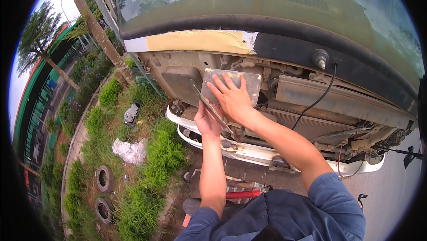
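Near the van's exposed front, my left hand (207,118) is closed around a thin, flat plate (215,113), seen almost edge-on and slanting down to the right. Just right of it, my right hand (233,98) lies with fingers spread over a grey rectangular board (252,90) with worn edges and small pale yellow spots. Whether the left fingers also touch the board cannot be made out. Above both hands, smooth yellow filler (195,40) covers much of the white strip under the windscreen. The strip's right part is dark.
The white bumper (249,151) runs below my hands. A black cable (316,97) hangs from the wiper spindle (320,58) across the radiator (307,114). On the grass at left lie two tyres (105,178), a white plastic sheet (130,150) and a grey part (132,113).
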`<state>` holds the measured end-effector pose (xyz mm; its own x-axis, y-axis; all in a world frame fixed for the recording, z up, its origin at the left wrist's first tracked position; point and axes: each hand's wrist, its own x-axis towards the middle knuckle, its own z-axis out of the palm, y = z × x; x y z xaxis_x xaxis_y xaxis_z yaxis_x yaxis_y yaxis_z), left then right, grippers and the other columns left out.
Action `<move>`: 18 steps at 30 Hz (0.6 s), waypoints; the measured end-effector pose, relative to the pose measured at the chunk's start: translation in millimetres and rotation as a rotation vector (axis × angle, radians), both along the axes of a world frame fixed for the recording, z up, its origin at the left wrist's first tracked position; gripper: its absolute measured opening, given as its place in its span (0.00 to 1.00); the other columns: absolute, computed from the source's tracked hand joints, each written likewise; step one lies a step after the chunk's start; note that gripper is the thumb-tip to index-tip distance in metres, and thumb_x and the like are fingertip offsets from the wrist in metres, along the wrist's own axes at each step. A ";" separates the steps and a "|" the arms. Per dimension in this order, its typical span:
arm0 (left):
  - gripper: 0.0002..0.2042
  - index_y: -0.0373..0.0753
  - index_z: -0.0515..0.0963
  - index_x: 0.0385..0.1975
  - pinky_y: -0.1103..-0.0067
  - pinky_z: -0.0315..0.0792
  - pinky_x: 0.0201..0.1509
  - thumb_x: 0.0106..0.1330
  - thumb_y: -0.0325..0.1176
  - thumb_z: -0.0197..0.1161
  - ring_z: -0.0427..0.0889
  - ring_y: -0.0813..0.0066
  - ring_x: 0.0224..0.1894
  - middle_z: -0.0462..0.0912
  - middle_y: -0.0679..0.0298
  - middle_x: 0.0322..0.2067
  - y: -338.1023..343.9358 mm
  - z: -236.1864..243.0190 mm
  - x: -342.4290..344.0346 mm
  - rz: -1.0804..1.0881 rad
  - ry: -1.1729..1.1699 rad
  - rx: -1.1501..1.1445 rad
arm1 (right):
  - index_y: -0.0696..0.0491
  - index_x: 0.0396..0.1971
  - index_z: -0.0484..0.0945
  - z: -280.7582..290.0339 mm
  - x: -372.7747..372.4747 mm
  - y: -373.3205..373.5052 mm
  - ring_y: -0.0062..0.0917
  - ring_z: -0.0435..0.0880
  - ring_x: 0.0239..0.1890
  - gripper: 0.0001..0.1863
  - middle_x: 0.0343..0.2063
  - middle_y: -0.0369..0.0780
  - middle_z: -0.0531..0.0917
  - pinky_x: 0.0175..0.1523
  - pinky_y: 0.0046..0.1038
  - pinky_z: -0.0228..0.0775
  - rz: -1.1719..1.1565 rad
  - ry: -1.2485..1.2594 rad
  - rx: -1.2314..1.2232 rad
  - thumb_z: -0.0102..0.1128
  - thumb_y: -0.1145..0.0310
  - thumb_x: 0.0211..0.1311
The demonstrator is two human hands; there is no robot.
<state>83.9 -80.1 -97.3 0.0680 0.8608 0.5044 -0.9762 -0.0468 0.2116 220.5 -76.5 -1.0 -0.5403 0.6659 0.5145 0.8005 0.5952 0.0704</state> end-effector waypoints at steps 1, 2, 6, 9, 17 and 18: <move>0.15 0.41 0.71 0.48 0.64 0.63 0.64 0.78 0.43 0.40 0.73 0.58 0.55 0.78 0.57 0.48 -19.2 23.5 17.7 0.151 0.057 -0.212 | 0.45 0.68 0.62 -0.1 7.4 -4.8 0.37 0.59 0.71 0.33 0.69 0.41 0.61 0.65 0.61 0.53 0.025 0.016 -0.020 0.56 0.64 0.61; 0.18 0.40 0.71 0.56 0.62 0.61 0.67 0.78 0.42 0.41 0.72 0.57 0.58 0.77 0.57 0.54 -39.3 43.2 29.0 0.311 0.114 -0.423 | 0.46 0.68 0.62 1.1 12.0 -12.0 0.40 0.61 0.70 0.33 0.68 0.44 0.63 0.65 0.57 0.57 0.060 0.033 -0.038 0.56 0.67 0.61; 0.21 0.41 0.63 0.65 0.60 0.59 0.70 0.76 0.42 0.46 0.69 0.60 0.63 0.71 0.61 0.62 -95.6 61.7 43.6 0.378 0.186 -0.323 | 0.58 0.59 0.71 3.0 38.9 -34.1 0.50 0.76 0.55 0.28 0.53 0.53 0.78 0.58 0.38 0.70 0.451 0.682 -0.373 0.54 0.80 0.54; 0.21 0.41 0.64 0.64 0.58 0.63 0.67 0.75 0.42 0.48 0.71 0.60 0.62 0.71 0.61 0.61 -130.5 51.2 45.2 0.539 0.162 -0.614 | 0.59 0.51 0.75 -20.3 64.5 -24.9 0.26 0.82 0.45 0.15 0.45 0.39 0.83 0.50 0.29 0.73 0.345 1.287 -0.943 0.55 0.73 0.66; 0.15 0.36 0.73 0.55 0.68 0.71 0.60 0.68 0.24 0.57 0.77 0.68 0.54 0.79 0.60 0.52 -176.3 14.0 66.9 0.729 0.237 -0.743 | 0.51 0.47 0.77 -29.0 80.2 -66.8 0.17 0.77 0.46 0.11 0.45 0.32 0.80 0.54 0.27 0.70 0.524 1.795 -0.989 0.58 0.65 0.70; 0.14 0.35 0.75 0.53 0.69 0.71 0.60 0.67 0.22 0.58 0.78 0.70 0.53 0.80 0.61 0.51 -177.8 13.3 68.5 0.766 0.257 -0.724 | 0.51 0.46 0.78 -25.2 78.4 -72.2 0.16 0.76 0.44 0.10 0.43 0.31 0.80 0.53 0.26 0.69 0.549 1.824 -0.976 0.58 0.65 0.70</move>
<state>152.4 -258.0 -84.0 -0.5827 0.8074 -0.0928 -0.6634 -0.4066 0.6282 298.9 -148.8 -26.2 -0.1470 0.9625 0.2281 -0.6220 0.0893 -0.7779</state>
